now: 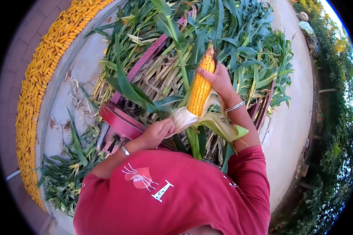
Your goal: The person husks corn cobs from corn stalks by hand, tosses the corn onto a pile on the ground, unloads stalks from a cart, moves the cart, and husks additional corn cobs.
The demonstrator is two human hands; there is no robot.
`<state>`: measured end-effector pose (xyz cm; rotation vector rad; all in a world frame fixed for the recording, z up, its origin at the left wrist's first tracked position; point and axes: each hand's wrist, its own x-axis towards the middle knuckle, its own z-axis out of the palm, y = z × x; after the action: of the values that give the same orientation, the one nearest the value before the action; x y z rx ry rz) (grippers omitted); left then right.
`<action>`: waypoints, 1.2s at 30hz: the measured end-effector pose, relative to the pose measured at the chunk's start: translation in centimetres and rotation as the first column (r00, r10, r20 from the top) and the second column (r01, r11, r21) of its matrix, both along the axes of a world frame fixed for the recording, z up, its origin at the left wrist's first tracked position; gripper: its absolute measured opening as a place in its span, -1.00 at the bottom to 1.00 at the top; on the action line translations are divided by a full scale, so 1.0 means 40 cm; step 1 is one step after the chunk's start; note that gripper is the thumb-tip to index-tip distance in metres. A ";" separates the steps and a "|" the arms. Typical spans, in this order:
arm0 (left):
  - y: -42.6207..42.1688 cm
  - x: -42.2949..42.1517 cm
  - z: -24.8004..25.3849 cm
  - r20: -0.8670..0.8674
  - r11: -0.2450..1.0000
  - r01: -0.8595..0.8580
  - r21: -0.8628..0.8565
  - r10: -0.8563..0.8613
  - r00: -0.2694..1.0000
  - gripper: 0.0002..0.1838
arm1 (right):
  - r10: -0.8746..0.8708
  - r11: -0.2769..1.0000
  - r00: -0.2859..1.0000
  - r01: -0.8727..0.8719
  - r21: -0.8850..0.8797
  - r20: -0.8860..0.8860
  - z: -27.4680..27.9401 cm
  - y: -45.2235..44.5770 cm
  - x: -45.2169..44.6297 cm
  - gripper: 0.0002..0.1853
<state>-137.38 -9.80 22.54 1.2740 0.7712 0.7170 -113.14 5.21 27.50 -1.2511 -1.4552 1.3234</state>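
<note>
A yellow corn cob (200, 91) stands nearly upright in the middle, its kernels bare and its base still in pale husk (183, 118). My right hand (219, 78) is closed around the upper part of the cob, thumb across the kernels. Lower left, my left hand (159, 132) grips the pulled-down husk near the cob's base, fingers pressed together. Peeled husk leaves (226, 128) hang to the right below the cob. A green stalk (182, 66) with long leaves rises just behind it.
Cut corn stalks (239, 35) lie heaped ahead around a red metal frame (141, 62). A red round metal part (119, 120) is near my left forearm. Many yellow cobs (39, 74) line the left side. More leaves (66, 172) lie at the lower left; trees (335, 156) stand right.
</note>
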 end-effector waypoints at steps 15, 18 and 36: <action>0.118 0.060 -0.018 -0.331 0.953 -0.022 0.304 0.127 0.935 -0.61 | -0.020 0.983 1.000 0.018 0.181 0.005 0.048 -0.078 -0.132 -0.63; 0.147 0.075 -0.007 -0.139 0.976 -0.174 0.134 0.192 0.971 -0.67 | -0.055 0.989 0.998 0.055 0.137 0.001 0.037 -0.061 -0.132 -0.62; 0.223 0.149 0.033 0.028 0.937 -0.320 0.142 0.319 0.947 -0.60 | -0.508 0.860 0.638 0.348 -0.372 -0.579 -0.070 -0.024 -0.126 -0.82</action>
<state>-131.43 -0.90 23.86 1.2896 0.9487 1.0548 -118.17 4.26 24.71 -1.0112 -0.4575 1.4076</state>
